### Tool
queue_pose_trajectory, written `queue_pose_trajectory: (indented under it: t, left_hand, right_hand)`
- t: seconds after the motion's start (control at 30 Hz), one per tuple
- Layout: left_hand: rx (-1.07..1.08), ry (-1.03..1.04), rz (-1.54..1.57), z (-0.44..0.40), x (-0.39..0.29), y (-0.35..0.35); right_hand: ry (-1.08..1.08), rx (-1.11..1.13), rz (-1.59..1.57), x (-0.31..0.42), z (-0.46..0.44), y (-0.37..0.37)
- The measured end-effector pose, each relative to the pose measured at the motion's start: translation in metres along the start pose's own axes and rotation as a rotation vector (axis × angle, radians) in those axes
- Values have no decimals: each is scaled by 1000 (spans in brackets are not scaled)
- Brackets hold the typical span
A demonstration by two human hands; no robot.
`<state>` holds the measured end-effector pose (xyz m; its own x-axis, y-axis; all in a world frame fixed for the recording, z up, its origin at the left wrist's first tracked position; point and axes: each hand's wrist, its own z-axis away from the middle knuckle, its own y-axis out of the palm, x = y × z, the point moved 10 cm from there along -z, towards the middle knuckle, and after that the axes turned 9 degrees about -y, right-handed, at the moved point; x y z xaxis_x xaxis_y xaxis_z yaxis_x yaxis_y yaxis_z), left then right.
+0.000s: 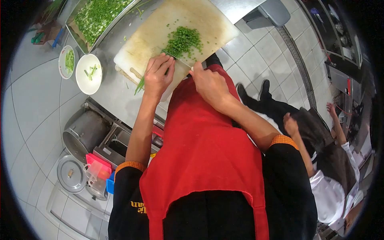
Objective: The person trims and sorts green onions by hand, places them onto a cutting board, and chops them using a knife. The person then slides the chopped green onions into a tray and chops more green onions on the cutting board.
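Note:
My left hand (159,75) is closed on a bunch of scallions (139,85), whose uncut green ends stick out below the fingers. My right hand (210,86) is wrapped round the handle of a knife (182,62). The thin blade runs from that hand toward my left fingertips, partly hidden by them. Just beyond the blade lies a heap of chopped scallions (184,41), with loose bits scattered around it. All this is on a worn, pale cutting board (140,50).
A metal tray (105,31) of chopped scallions and two white bowls (89,83) (61,64) with scallion pieces stand to the left. Below the steel counter (114,86) are a large pot (74,138) and a lid (71,175). A co-worker (328,168) is at the right.

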<state>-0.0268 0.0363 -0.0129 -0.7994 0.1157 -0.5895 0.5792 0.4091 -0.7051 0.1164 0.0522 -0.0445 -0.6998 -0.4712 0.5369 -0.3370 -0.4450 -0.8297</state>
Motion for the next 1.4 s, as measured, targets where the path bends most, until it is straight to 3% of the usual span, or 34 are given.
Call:
queue_pose_trajectory:
  t: [0.07, 0.33, 0.53, 0.63, 1.0, 1.4]
  left_hand:
    - [-2, 15, -20, -1, -1, 1]
    - [-70, -35, 52, 1, 5, -6]
    - [-53, -42, 56, 3, 6, -9]
    - [-28, -30, 38, 5, 4, -9]
    - [-60, -30, 21, 6, 6, -10]
    - [-53, -12, -19, 6, 6, -6]
  right_hand:
    - [97, 87, 14, -10, 10, 7]
    - [137, 142, -20, -48, 75, 10]
    - [21, 30, -98, -26, 54, -5]
    - [81, 83, -101, -19, 34, 0]
    - [-6, 132, -104, -8, 17, 7]
    - [93, 142, -63, -10, 19, 18]
